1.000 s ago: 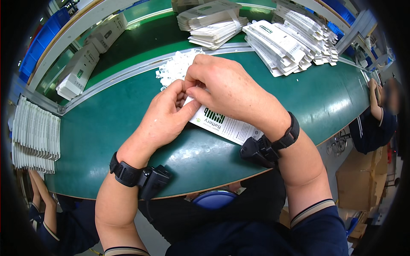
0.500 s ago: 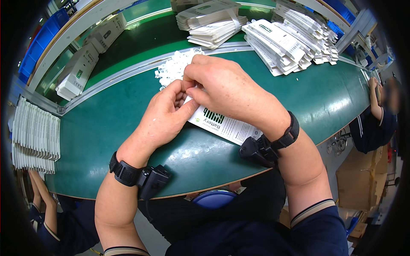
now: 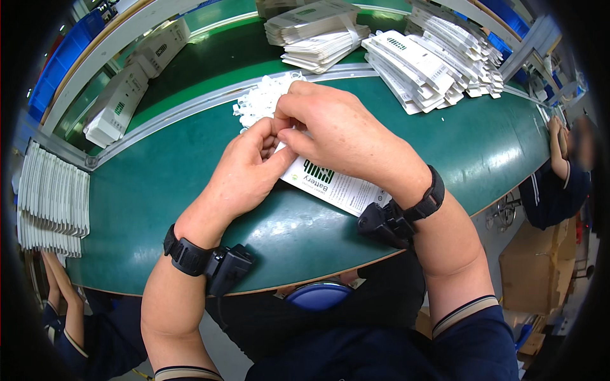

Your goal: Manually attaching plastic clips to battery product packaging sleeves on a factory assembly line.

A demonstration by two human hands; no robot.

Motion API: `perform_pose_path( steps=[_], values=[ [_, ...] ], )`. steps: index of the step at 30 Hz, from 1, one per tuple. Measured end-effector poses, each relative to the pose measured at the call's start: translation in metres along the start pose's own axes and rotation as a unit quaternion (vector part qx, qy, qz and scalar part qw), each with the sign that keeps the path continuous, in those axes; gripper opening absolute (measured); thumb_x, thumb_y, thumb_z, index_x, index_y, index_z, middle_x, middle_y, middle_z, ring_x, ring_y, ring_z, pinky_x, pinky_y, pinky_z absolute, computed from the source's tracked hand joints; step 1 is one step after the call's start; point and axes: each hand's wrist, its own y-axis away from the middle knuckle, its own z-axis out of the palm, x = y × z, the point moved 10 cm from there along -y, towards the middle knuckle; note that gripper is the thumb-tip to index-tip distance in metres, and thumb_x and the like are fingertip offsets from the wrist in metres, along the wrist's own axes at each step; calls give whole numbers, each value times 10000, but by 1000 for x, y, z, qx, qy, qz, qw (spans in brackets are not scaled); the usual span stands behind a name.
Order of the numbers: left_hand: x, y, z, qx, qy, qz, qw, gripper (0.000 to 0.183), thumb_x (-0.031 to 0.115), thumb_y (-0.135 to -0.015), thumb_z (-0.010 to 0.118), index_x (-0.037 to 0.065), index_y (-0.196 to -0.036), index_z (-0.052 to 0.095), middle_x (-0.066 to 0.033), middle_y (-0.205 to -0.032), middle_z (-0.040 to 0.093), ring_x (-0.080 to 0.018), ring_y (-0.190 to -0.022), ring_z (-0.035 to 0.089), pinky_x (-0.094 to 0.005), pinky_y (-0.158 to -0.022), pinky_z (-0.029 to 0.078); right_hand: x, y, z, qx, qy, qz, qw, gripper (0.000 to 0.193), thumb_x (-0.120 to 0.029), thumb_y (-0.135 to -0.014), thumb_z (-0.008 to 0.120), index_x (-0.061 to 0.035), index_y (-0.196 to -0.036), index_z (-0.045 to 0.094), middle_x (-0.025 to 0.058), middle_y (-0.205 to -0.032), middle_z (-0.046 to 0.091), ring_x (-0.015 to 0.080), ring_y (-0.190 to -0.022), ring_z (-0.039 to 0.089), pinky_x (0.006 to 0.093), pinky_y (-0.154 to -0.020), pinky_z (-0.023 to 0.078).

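Observation:
A flat white cardboard box (image 3: 340,190) with green and black print lies slanted between my hands over the green tabletop. At its far left end, my left hand (image 3: 244,159) pinches it between thumb and fingers. My right hand (image 3: 340,127) bends over the same end, its thumb and fingertips closed close to the left fingers. What the right fingertips grip is hidden behind the hand. Just beyond my hands sits a heap of small white plastic pieces (image 3: 259,101), partly covered by the right hand.
Flattened-looking white boxes lie in a loose pile (image 3: 413,63) at the far right and a stack (image 3: 314,38) at the back. More stand in a row (image 3: 54,197) at the left edge. A metal rail (image 3: 171,111) crosses behind. Co-workers' arms (image 3: 67,292) show at both sides.
Almost nothing differs. Both hands stay at the box's end, and the whole view has shifted very slightly.

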Motion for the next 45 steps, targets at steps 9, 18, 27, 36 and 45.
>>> perform_pose_path(
  steps=[9, 18, 27, 36, 45],
  values=[
    [-2, 0, 0, 0, 5, 0, 1000, 259, 106, -997, 617, -27, -1219, 604, -64, -1059, 698, -84, -921, 623, -262, -830, 519, 0, 0, 1, -6, -3, -1, 1000, 94, -115, -841, 638, -23, -842, 660, 169, -869, 650, 380, -838, 647, 475, -758, 533],
    [-2, -1, -1, -1, 9, -2, 1000, 287, 107, -996, 622, -27, -1248, 601, -72, -1090, 700, -89, -943, 627, -261, -854, 519, 1, 0, 1, -9, -4, 0, 1000, 88, -115, -845, 646, -28, -850, 664, 166, -872, 652, 373, -844, 650, 471, -759, 534],
    [-3, -1, -1, -1, 3, -7, 1000, 296, 105, -996, 625, -26, -1260, 599, -76, -1095, 702, -92, -947, 633, -262, -858, 523, 1, 0, 1, -15, -3, 3, 1000, 81, -107, -844, 650, -28, -852, 664, 166, -876, 652, 375, -852, 650, 473, -761, 534],
    [-2, -1, -2, 7, -22, 1, 1000, 248, 101, -990, 621, -22, -1204, 609, -68, -1049, 703, -92, -905, 630, -269, -829, 526, -1, 0, 1, -14, -1, -3, 1000, 77, -93, -837, 651, -20, -857, 665, 173, -878, 655, 383, -857, 653, 478, -762, 535],
    [1, 0, -3, 14, -49, 19, 999, 236, 118, -979, 635, -24, -1166, 613, -81, -1019, 706, -110, -891, 632, -282, -821, 525, -4, 2, 0, -4, 24, -9, 1000, 58, -82, -834, 664, -33, -856, 644, 152, -874, 637, 368, -838, 641, 454, -735, 527]
  ],
)
